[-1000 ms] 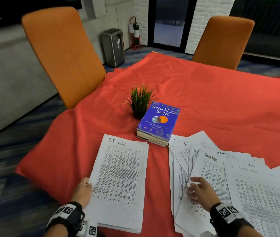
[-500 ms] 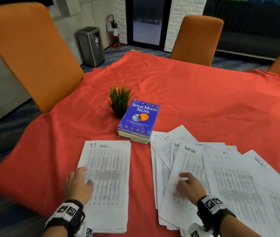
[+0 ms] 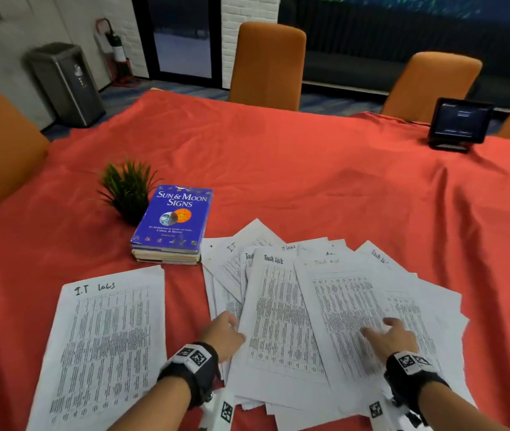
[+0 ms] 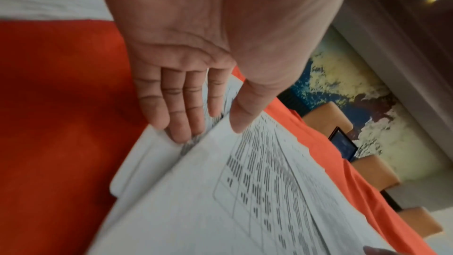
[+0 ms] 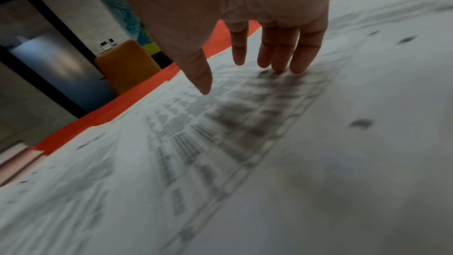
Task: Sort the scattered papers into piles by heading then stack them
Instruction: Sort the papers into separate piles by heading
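The scattered papers (image 3: 334, 309) lie fanned out on the red tablecloth (image 3: 309, 169) right in front of me, overlapping one another, and both my hands are on them. My left hand (image 3: 221, 334) is at the fan's left edge: in the left wrist view my fingers (image 4: 181, 111) are straight and slipped under the edge of the top "Task List" sheet (image 3: 278, 321), my thumb lying on top of it. My right hand (image 3: 389, 335) rests flat on a sheet further right, fingers loose and spread, fingertips (image 5: 279, 63) pressing the print, gripping nothing.

To my left, apart from the fan, sits the "I.T Logs" pile (image 3: 104, 346), untouched. Beyond the papers a blue book (image 3: 176, 217) rests on other books, just touching the fan's far left corner, with a small potted plant (image 3: 127, 189) beside it. A dark tablet (image 3: 459, 124) stands at the far right edge, and orange chairs (image 3: 267, 65) surround the table.

The sheets run lengthwise away from me, headings at the far end, the ones on the right splayed outward.
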`<control>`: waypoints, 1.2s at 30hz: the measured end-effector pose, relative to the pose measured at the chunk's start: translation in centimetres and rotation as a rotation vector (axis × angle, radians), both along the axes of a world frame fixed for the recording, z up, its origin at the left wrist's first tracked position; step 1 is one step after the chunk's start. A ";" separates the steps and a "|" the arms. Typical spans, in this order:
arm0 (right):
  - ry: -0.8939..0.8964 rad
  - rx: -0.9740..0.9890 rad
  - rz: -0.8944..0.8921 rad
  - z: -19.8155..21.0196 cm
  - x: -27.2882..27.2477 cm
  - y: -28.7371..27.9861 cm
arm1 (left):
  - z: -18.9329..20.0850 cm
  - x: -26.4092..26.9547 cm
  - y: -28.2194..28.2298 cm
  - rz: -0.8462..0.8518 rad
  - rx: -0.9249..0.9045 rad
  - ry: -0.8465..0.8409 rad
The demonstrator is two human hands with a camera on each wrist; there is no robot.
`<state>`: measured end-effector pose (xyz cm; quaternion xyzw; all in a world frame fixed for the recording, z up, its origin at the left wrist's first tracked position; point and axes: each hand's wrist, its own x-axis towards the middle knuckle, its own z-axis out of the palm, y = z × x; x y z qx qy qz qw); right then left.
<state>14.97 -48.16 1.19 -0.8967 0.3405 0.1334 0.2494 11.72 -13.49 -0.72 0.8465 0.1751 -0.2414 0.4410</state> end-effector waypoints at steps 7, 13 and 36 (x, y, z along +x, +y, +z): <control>0.109 -0.076 0.015 -1.4 0.2 -5.2 | -0.6 -0.2 -1.7 0.066 0.047 -0.030; 0.098 0.001 0.105 0.0 0.6 -4.0 | -0.4 -0.9 -0.7 0.161 0.007 -0.056; 0.006 0.650 0.202 -0.7 -2.1 8.6 | -0.6 -3.0 -0.4 0.298 -0.332 0.063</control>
